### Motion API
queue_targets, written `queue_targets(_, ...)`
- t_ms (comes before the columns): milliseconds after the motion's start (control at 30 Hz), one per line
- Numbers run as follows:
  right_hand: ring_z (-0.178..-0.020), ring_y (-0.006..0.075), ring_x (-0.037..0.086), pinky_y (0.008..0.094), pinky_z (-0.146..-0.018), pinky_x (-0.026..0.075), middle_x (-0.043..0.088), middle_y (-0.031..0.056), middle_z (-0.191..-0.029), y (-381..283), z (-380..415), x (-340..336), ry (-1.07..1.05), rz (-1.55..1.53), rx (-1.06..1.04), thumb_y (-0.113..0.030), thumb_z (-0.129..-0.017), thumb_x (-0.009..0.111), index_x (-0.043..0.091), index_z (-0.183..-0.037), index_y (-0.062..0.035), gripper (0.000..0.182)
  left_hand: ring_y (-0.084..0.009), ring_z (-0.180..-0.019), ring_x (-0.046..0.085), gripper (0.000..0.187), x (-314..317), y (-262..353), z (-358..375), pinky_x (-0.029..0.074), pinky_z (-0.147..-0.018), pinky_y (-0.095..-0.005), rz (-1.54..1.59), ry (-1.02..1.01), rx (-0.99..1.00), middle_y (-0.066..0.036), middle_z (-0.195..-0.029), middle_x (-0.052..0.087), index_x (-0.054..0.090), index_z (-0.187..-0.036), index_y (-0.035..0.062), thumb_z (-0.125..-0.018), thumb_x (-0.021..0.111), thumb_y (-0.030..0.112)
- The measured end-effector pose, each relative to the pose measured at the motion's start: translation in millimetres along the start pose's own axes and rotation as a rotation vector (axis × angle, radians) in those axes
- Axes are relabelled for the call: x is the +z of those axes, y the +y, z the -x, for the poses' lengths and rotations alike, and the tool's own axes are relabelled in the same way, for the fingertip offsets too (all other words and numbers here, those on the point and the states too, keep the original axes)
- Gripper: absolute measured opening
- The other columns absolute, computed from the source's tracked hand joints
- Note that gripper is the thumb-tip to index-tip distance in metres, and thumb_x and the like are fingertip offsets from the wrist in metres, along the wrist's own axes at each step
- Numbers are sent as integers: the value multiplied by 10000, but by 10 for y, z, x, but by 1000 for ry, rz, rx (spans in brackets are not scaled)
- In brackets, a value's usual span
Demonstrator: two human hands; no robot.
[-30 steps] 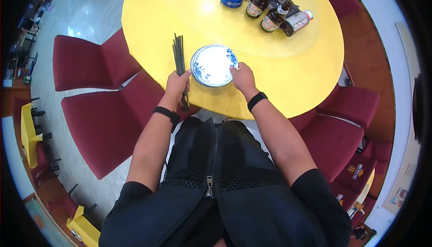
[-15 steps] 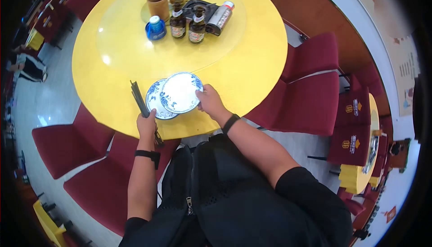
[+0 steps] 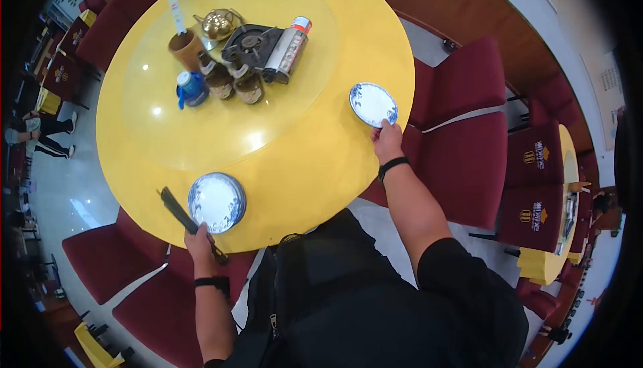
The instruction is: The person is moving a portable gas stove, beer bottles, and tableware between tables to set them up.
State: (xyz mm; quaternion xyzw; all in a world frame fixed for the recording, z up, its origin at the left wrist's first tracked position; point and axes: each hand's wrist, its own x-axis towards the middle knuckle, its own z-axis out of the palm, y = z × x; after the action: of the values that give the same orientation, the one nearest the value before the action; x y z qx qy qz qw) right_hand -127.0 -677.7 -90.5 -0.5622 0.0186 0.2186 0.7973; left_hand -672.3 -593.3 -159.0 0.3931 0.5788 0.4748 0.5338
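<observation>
My left hand (image 3: 199, 242) is closed around a bundle of dark chopsticks (image 3: 177, 210) and the near edge of a stack of blue-and-white plates (image 3: 217, 202), over the front left of the round yellow table (image 3: 295, 197). At the table's right side, my right hand (image 3: 388, 141) grips the near rim of a single blue-and-white plate (image 3: 374, 105). Whether this plate touches the tabletop is hard to tell. Both hands wear a dark wristband.
Toward the back are two brown bottles (image 3: 248, 86), a blue container (image 3: 192, 88), a brown cup (image 3: 187, 50), a gold teapot (image 3: 219, 24) and a black stove (image 3: 253, 45) with a canister (image 3: 292, 47). Red chairs (image 3: 463, 160) surround the table. A person (image 3: 43, 133) stands far left.
My right hand has moved right with one plate, away from the plates in my left hand. The view has shifted, and the left hand and its plates appear lower in it.
</observation>
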Motion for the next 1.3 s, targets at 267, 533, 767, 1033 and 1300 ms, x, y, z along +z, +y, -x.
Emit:
queue_targets(267,-500,158,524,274,-429,434,562,64,-698,-443,-1672,680,87,103,-34,-170,-957,522,491,-993,-50,129,-102,-465,456,113,366,458,369,401,-426,-226,122,250,-93,-28,-678,504,520,-947,18,-852,581,29)
queue_targets(533,-1269,328,478,465,-1026,426,383,165,-1445,-1037,-2115,1252,-241,-247,133,-261,-1014,446,297,-1429,-43,492,-118,-494,469,145,396,496,440,415,-427,-228,209,291,-179,-58,-726,518,501,-968,11,-838,563,32)
queue_targets(767,-1210,309,513,457,-991,425,425,137,-1394,-732,-1896,1112,-420,-111,149,-330,-1002,473,317,-1421,-62,522,-115,-496,464,223,499,616,606,417,-442,-239,327,231,-86,-61,-743,528,488,-1052,7,-839,550,31)
queue_targets(1033,-752,159,622,308,-645,506,623,91,-991,242,498,461,-1223,416,437,-342,-924,573,521,-1199,-31,418,-64,-510,460,172,1084,1098,905,363,-452,-188,280,-79,-7,-21,-750,557,532,-1014,-6,-855,548,58)
queue_targets(1300,-525,133,577,260,-489,483,651,75,-745,345,1107,74,-917,310,540,-142,-957,501,575,-1080,12,210,-90,-488,485,262,2089,874,767,392,-470,-225,-114,-391,-32,-20,-649,540,559,-1061,-54,-870,649,100)
